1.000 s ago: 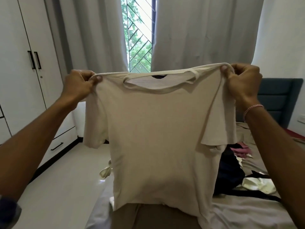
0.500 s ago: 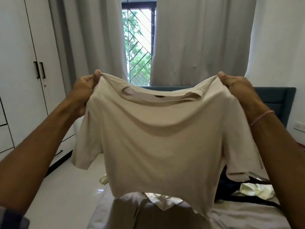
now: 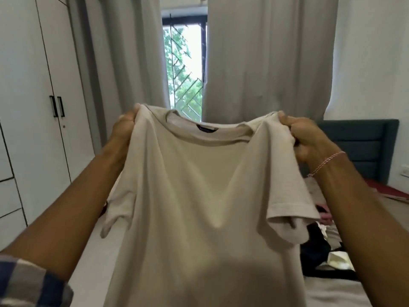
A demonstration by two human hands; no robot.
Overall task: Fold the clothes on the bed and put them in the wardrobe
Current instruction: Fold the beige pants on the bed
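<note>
A beige T-shirt (image 3: 199,196) hangs spread out in front of me, neckline up, with a dark label inside the collar. My left hand (image 3: 122,127) grips its left shoulder seam. My right hand (image 3: 303,135) grips the right shoulder, fingers curled round the bunched cloth. The shirt's body drapes down over the bed (image 3: 336,293) and hides most of it. Other clothes (image 3: 318,242), dark, white and pink, lie in a heap on the bed at the right. The white wardrobe (image 3: 33,96) stands at the left with its doors closed.
Grey curtains (image 3: 265,58) frame a barred window (image 3: 183,74) straight ahead. A dark upholstered headboard (image 3: 363,147) stands at the right against the wall. White floor (image 3: 97,247) runs between the bed and the wardrobe.
Both hands have dropped lower and come toward me with the shirt, which has tilted and now billows toward me. My view has tipped upward.
</note>
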